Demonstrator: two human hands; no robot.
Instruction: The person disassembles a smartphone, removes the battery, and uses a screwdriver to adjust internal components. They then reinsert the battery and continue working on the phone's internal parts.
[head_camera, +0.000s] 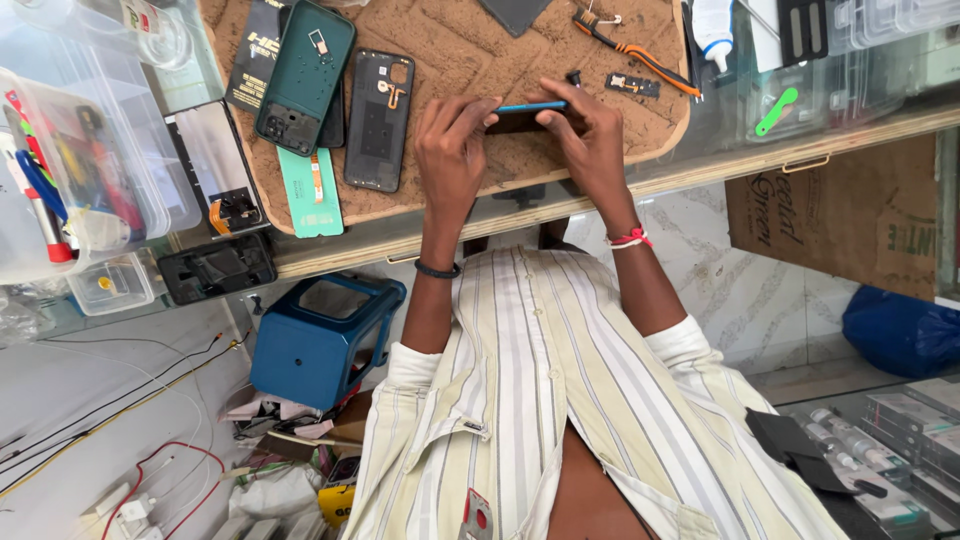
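Both of my hands hold a slim phone with a blue frame (530, 107) edge-up over a brown work mat (450, 40). My left hand (452, 145) grips its left end with fingers curled over the top. My right hand (590, 135) grips the right end, thumb and fingers pinching the edge. A black band is on my left wrist and a red thread on my right. The phone's face is hidden from view.
On the mat lie a dark green phone shell (305, 75), a black back cover (380, 120), a small black part (632, 85) and orange-handled tweezers (640, 52). A teal panel (312, 192), clear plastic boxes (90, 170), a white bottle (712, 28) and a blue box (320, 345) are nearby.
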